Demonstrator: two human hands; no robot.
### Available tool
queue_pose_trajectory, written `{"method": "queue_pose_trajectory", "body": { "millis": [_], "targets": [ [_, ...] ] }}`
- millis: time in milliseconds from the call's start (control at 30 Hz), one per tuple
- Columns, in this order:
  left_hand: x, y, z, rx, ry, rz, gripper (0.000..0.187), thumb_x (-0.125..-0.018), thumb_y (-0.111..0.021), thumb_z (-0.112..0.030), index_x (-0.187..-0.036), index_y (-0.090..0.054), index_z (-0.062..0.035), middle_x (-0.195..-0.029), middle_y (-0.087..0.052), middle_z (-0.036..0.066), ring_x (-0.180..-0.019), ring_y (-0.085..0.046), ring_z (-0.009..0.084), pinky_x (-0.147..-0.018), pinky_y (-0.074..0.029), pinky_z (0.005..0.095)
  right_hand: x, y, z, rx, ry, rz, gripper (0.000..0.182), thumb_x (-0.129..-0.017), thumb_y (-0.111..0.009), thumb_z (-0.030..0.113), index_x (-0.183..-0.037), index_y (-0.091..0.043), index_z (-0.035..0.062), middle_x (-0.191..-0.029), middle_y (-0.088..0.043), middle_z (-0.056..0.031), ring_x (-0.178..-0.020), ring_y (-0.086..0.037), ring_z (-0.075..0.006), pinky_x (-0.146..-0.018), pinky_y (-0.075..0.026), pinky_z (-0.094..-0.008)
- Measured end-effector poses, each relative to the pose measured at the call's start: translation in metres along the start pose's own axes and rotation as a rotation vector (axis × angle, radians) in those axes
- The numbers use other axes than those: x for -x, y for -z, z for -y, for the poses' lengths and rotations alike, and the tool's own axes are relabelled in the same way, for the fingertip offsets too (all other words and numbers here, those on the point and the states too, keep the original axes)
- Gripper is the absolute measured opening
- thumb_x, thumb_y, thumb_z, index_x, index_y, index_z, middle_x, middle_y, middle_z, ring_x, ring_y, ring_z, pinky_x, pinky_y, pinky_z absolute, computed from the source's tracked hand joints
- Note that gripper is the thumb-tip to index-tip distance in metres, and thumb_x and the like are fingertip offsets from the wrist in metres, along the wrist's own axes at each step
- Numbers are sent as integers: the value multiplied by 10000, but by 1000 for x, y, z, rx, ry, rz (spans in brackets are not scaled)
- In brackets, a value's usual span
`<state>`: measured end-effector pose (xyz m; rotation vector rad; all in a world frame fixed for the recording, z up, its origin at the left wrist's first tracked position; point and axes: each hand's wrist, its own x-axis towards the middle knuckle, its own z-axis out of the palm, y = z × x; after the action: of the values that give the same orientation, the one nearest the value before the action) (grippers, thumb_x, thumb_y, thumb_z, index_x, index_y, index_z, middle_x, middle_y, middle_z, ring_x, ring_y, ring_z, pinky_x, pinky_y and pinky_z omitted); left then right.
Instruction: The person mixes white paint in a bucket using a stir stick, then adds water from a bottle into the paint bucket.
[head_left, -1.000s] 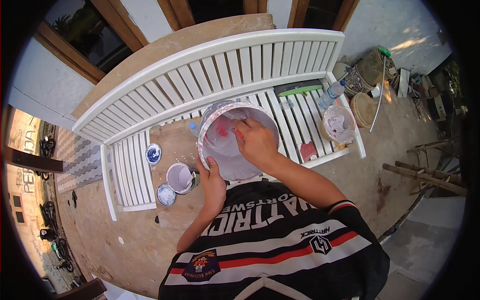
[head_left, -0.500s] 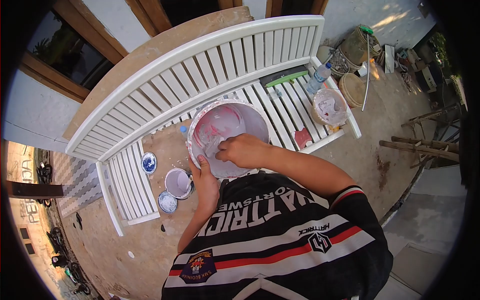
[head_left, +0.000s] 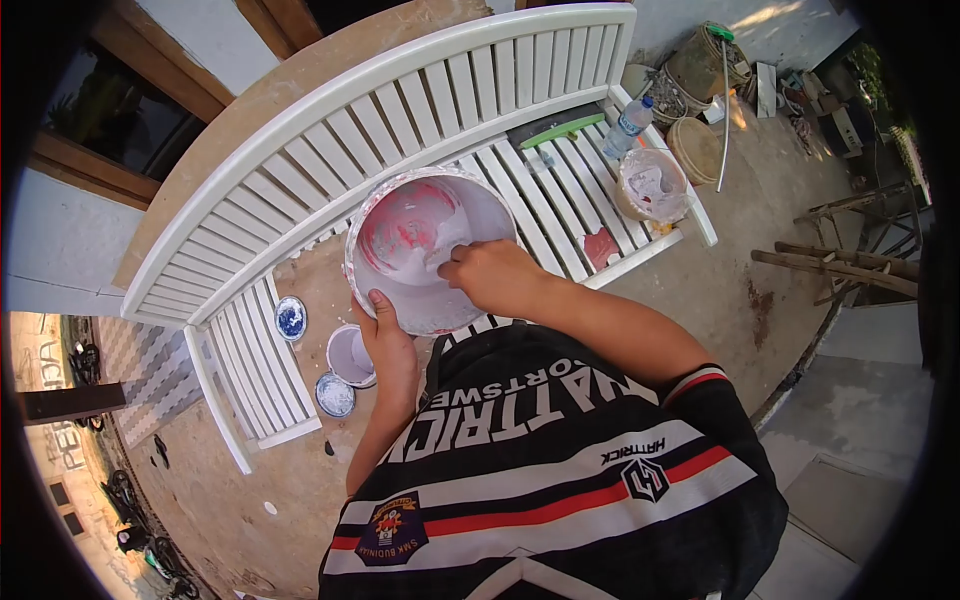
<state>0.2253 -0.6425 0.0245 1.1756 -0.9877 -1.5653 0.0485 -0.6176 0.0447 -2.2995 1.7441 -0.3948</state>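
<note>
A large white bucket [head_left: 430, 310] is tipped with its mouth facing me, over the seat of a white slatted bench. Red and pale smears cover its inside. My left hand [head_left: 388, 345] grips its near left rim, thumb on the outside edge. Inside the mouth, my right hand [head_left: 492, 282] is closed in a pinch near the right wall. A pale patch shows just beyond its fingertips, but I cannot make out what they hold. Left of my left hand stands a small paint can [head_left: 350, 352] with whitish paint, beside a paint-smeared lid [head_left: 335, 394].
The white bench [head_left: 330, 155] curves behind the bucket. On its right end are a water bottle [head_left: 628, 125], a tub [head_left: 652, 186] of pale material and a green-edged tool [head_left: 562, 130]. A blue-and-white lid [head_left: 291, 318] lies left. Buckets and a wooden trestle [head_left: 835, 265] stand right.
The bucket and both hands have shifted left and slightly up in view. My right hand's fingers are nearer the bucket's right side, with the bottom's red smears more exposed.
</note>
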Motion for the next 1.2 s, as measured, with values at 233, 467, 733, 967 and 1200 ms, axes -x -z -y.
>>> {"method": "queue_pose_trajectory", "body": {
  "millis": [233,467,733,967,1200],
  "targets": [
    [-6,8,-6,26,33,26,552,-979,-402,-393,-1411,-234,-93,-1320,-421,149,-1137,-514,263,-826,-520,385,-17,19,13,-147,-46,-145,211,-792,-569,119,-982,-658,97,-909,-639,-112,-793,-647,-293,-666,-519,-393],
    [-8,10,-9,82,0,24,546,-985,-402,-365,-1409,-236,-63,-1345,-398,157,-1187,-469,262,-919,-464,382,-36,23,11,50,22,-344,258,-770,-553,113,-1009,-649,106,-992,-649,-99,-818,-652,-260,-623,-528,-368],
    [-5,16,-5,-43,-58,13,531,-991,-397,-343,-1394,-264,-25,-1324,-429,155,-1183,-463,242,-962,-397,347,-51,-6,19,36,94,-304,273,-756,-540,130,-1006,-648,104,-1042,-640,-114,-795,-662,-273,-627,-539,-365],
    [-6,26,1,-10,-61,-19,527,-1000,-387,-315,-1394,-257,10,-1316,-439,165,-1179,-449,228,-995,-346,320,-43,-6,22,48,246,-24,249,-752,-548,139,-973,-662,151,-1023,-648,-97,-784,-667,-262,-646,-540,-362],
    [-6,28,1,-151,-188,-31,548,-999,-373,-337,-1412,-236,-4,-1355,-405,183,-1223,-416,239,-1019,-318,327,-33,11,15,27,124,-135,245,-744,-569,110,-968,-664,136,-923,-656,-70,-763,-664,-242,-614,-529,-356]
  ]
}}
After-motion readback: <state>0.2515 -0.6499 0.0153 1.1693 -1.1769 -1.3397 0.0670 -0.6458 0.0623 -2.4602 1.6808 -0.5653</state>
